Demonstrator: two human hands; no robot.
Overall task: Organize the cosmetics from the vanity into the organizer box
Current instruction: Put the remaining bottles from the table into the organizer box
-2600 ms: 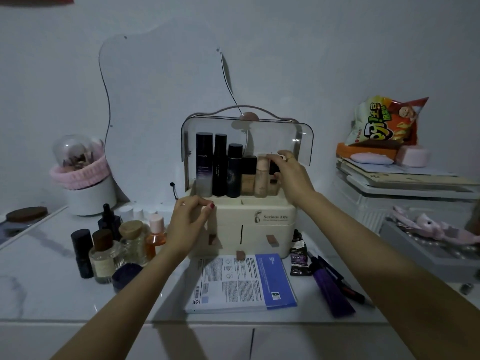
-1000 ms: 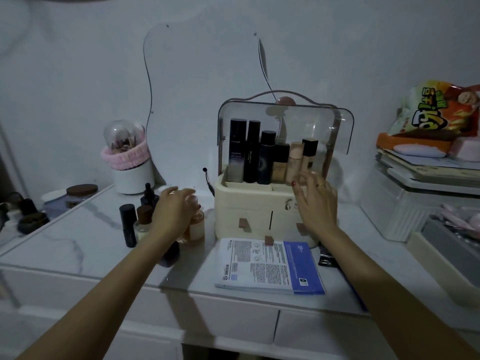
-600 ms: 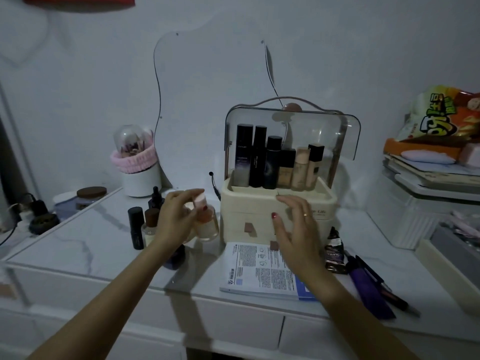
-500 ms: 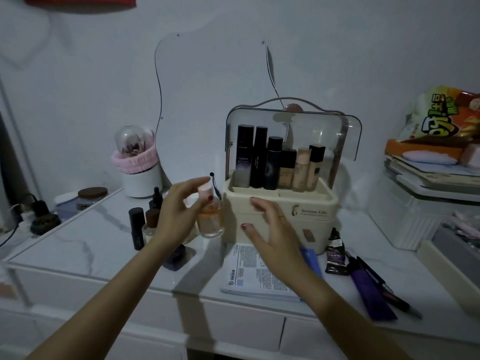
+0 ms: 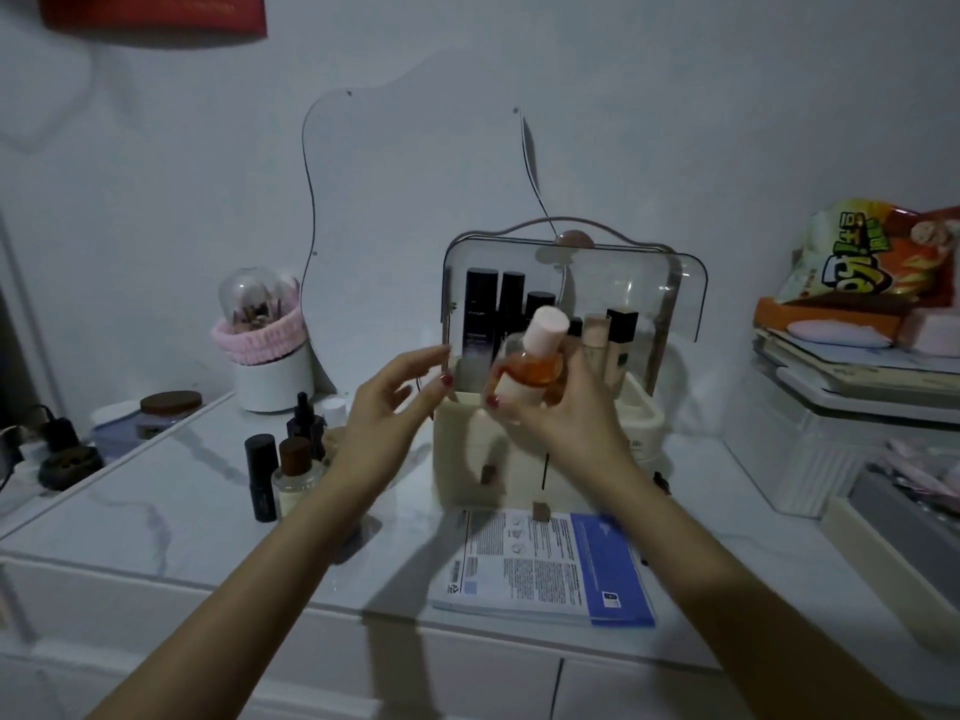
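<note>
The marble bench (image 5: 156,511) fills the lower half of the frame, and the cream organizer box (image 5: 545,459) stands at its centre with its clear lid (image 5: 623,283) raised and a row of dark and beige bottles upright in the top tray. In front of the box lies a printed leaflet (image 5: 540,563) with a blue panel; its text is too small for me to read. A moment ago my left hand (image 5: 389,407) held the orange bottle (image 5: 535,361) over the cluster at centre left; now my right hand (image 5: 566,413) has it, fingers wrapped round its body, pink cap tilted up and right, just in front of the tray. My left hand is spread and empty beside it. So the handover is done, I judge, and the bottle only needs setting into the tray. A dark tube (image 5: 261,475) and brown-capped bottle (image 5: 296,470) wait at centre left. The box's lettering is mostly hidden behind my wrist, and the snack bag (image 5: 878,252) at upper right bears writing I cannot make out.
</note>
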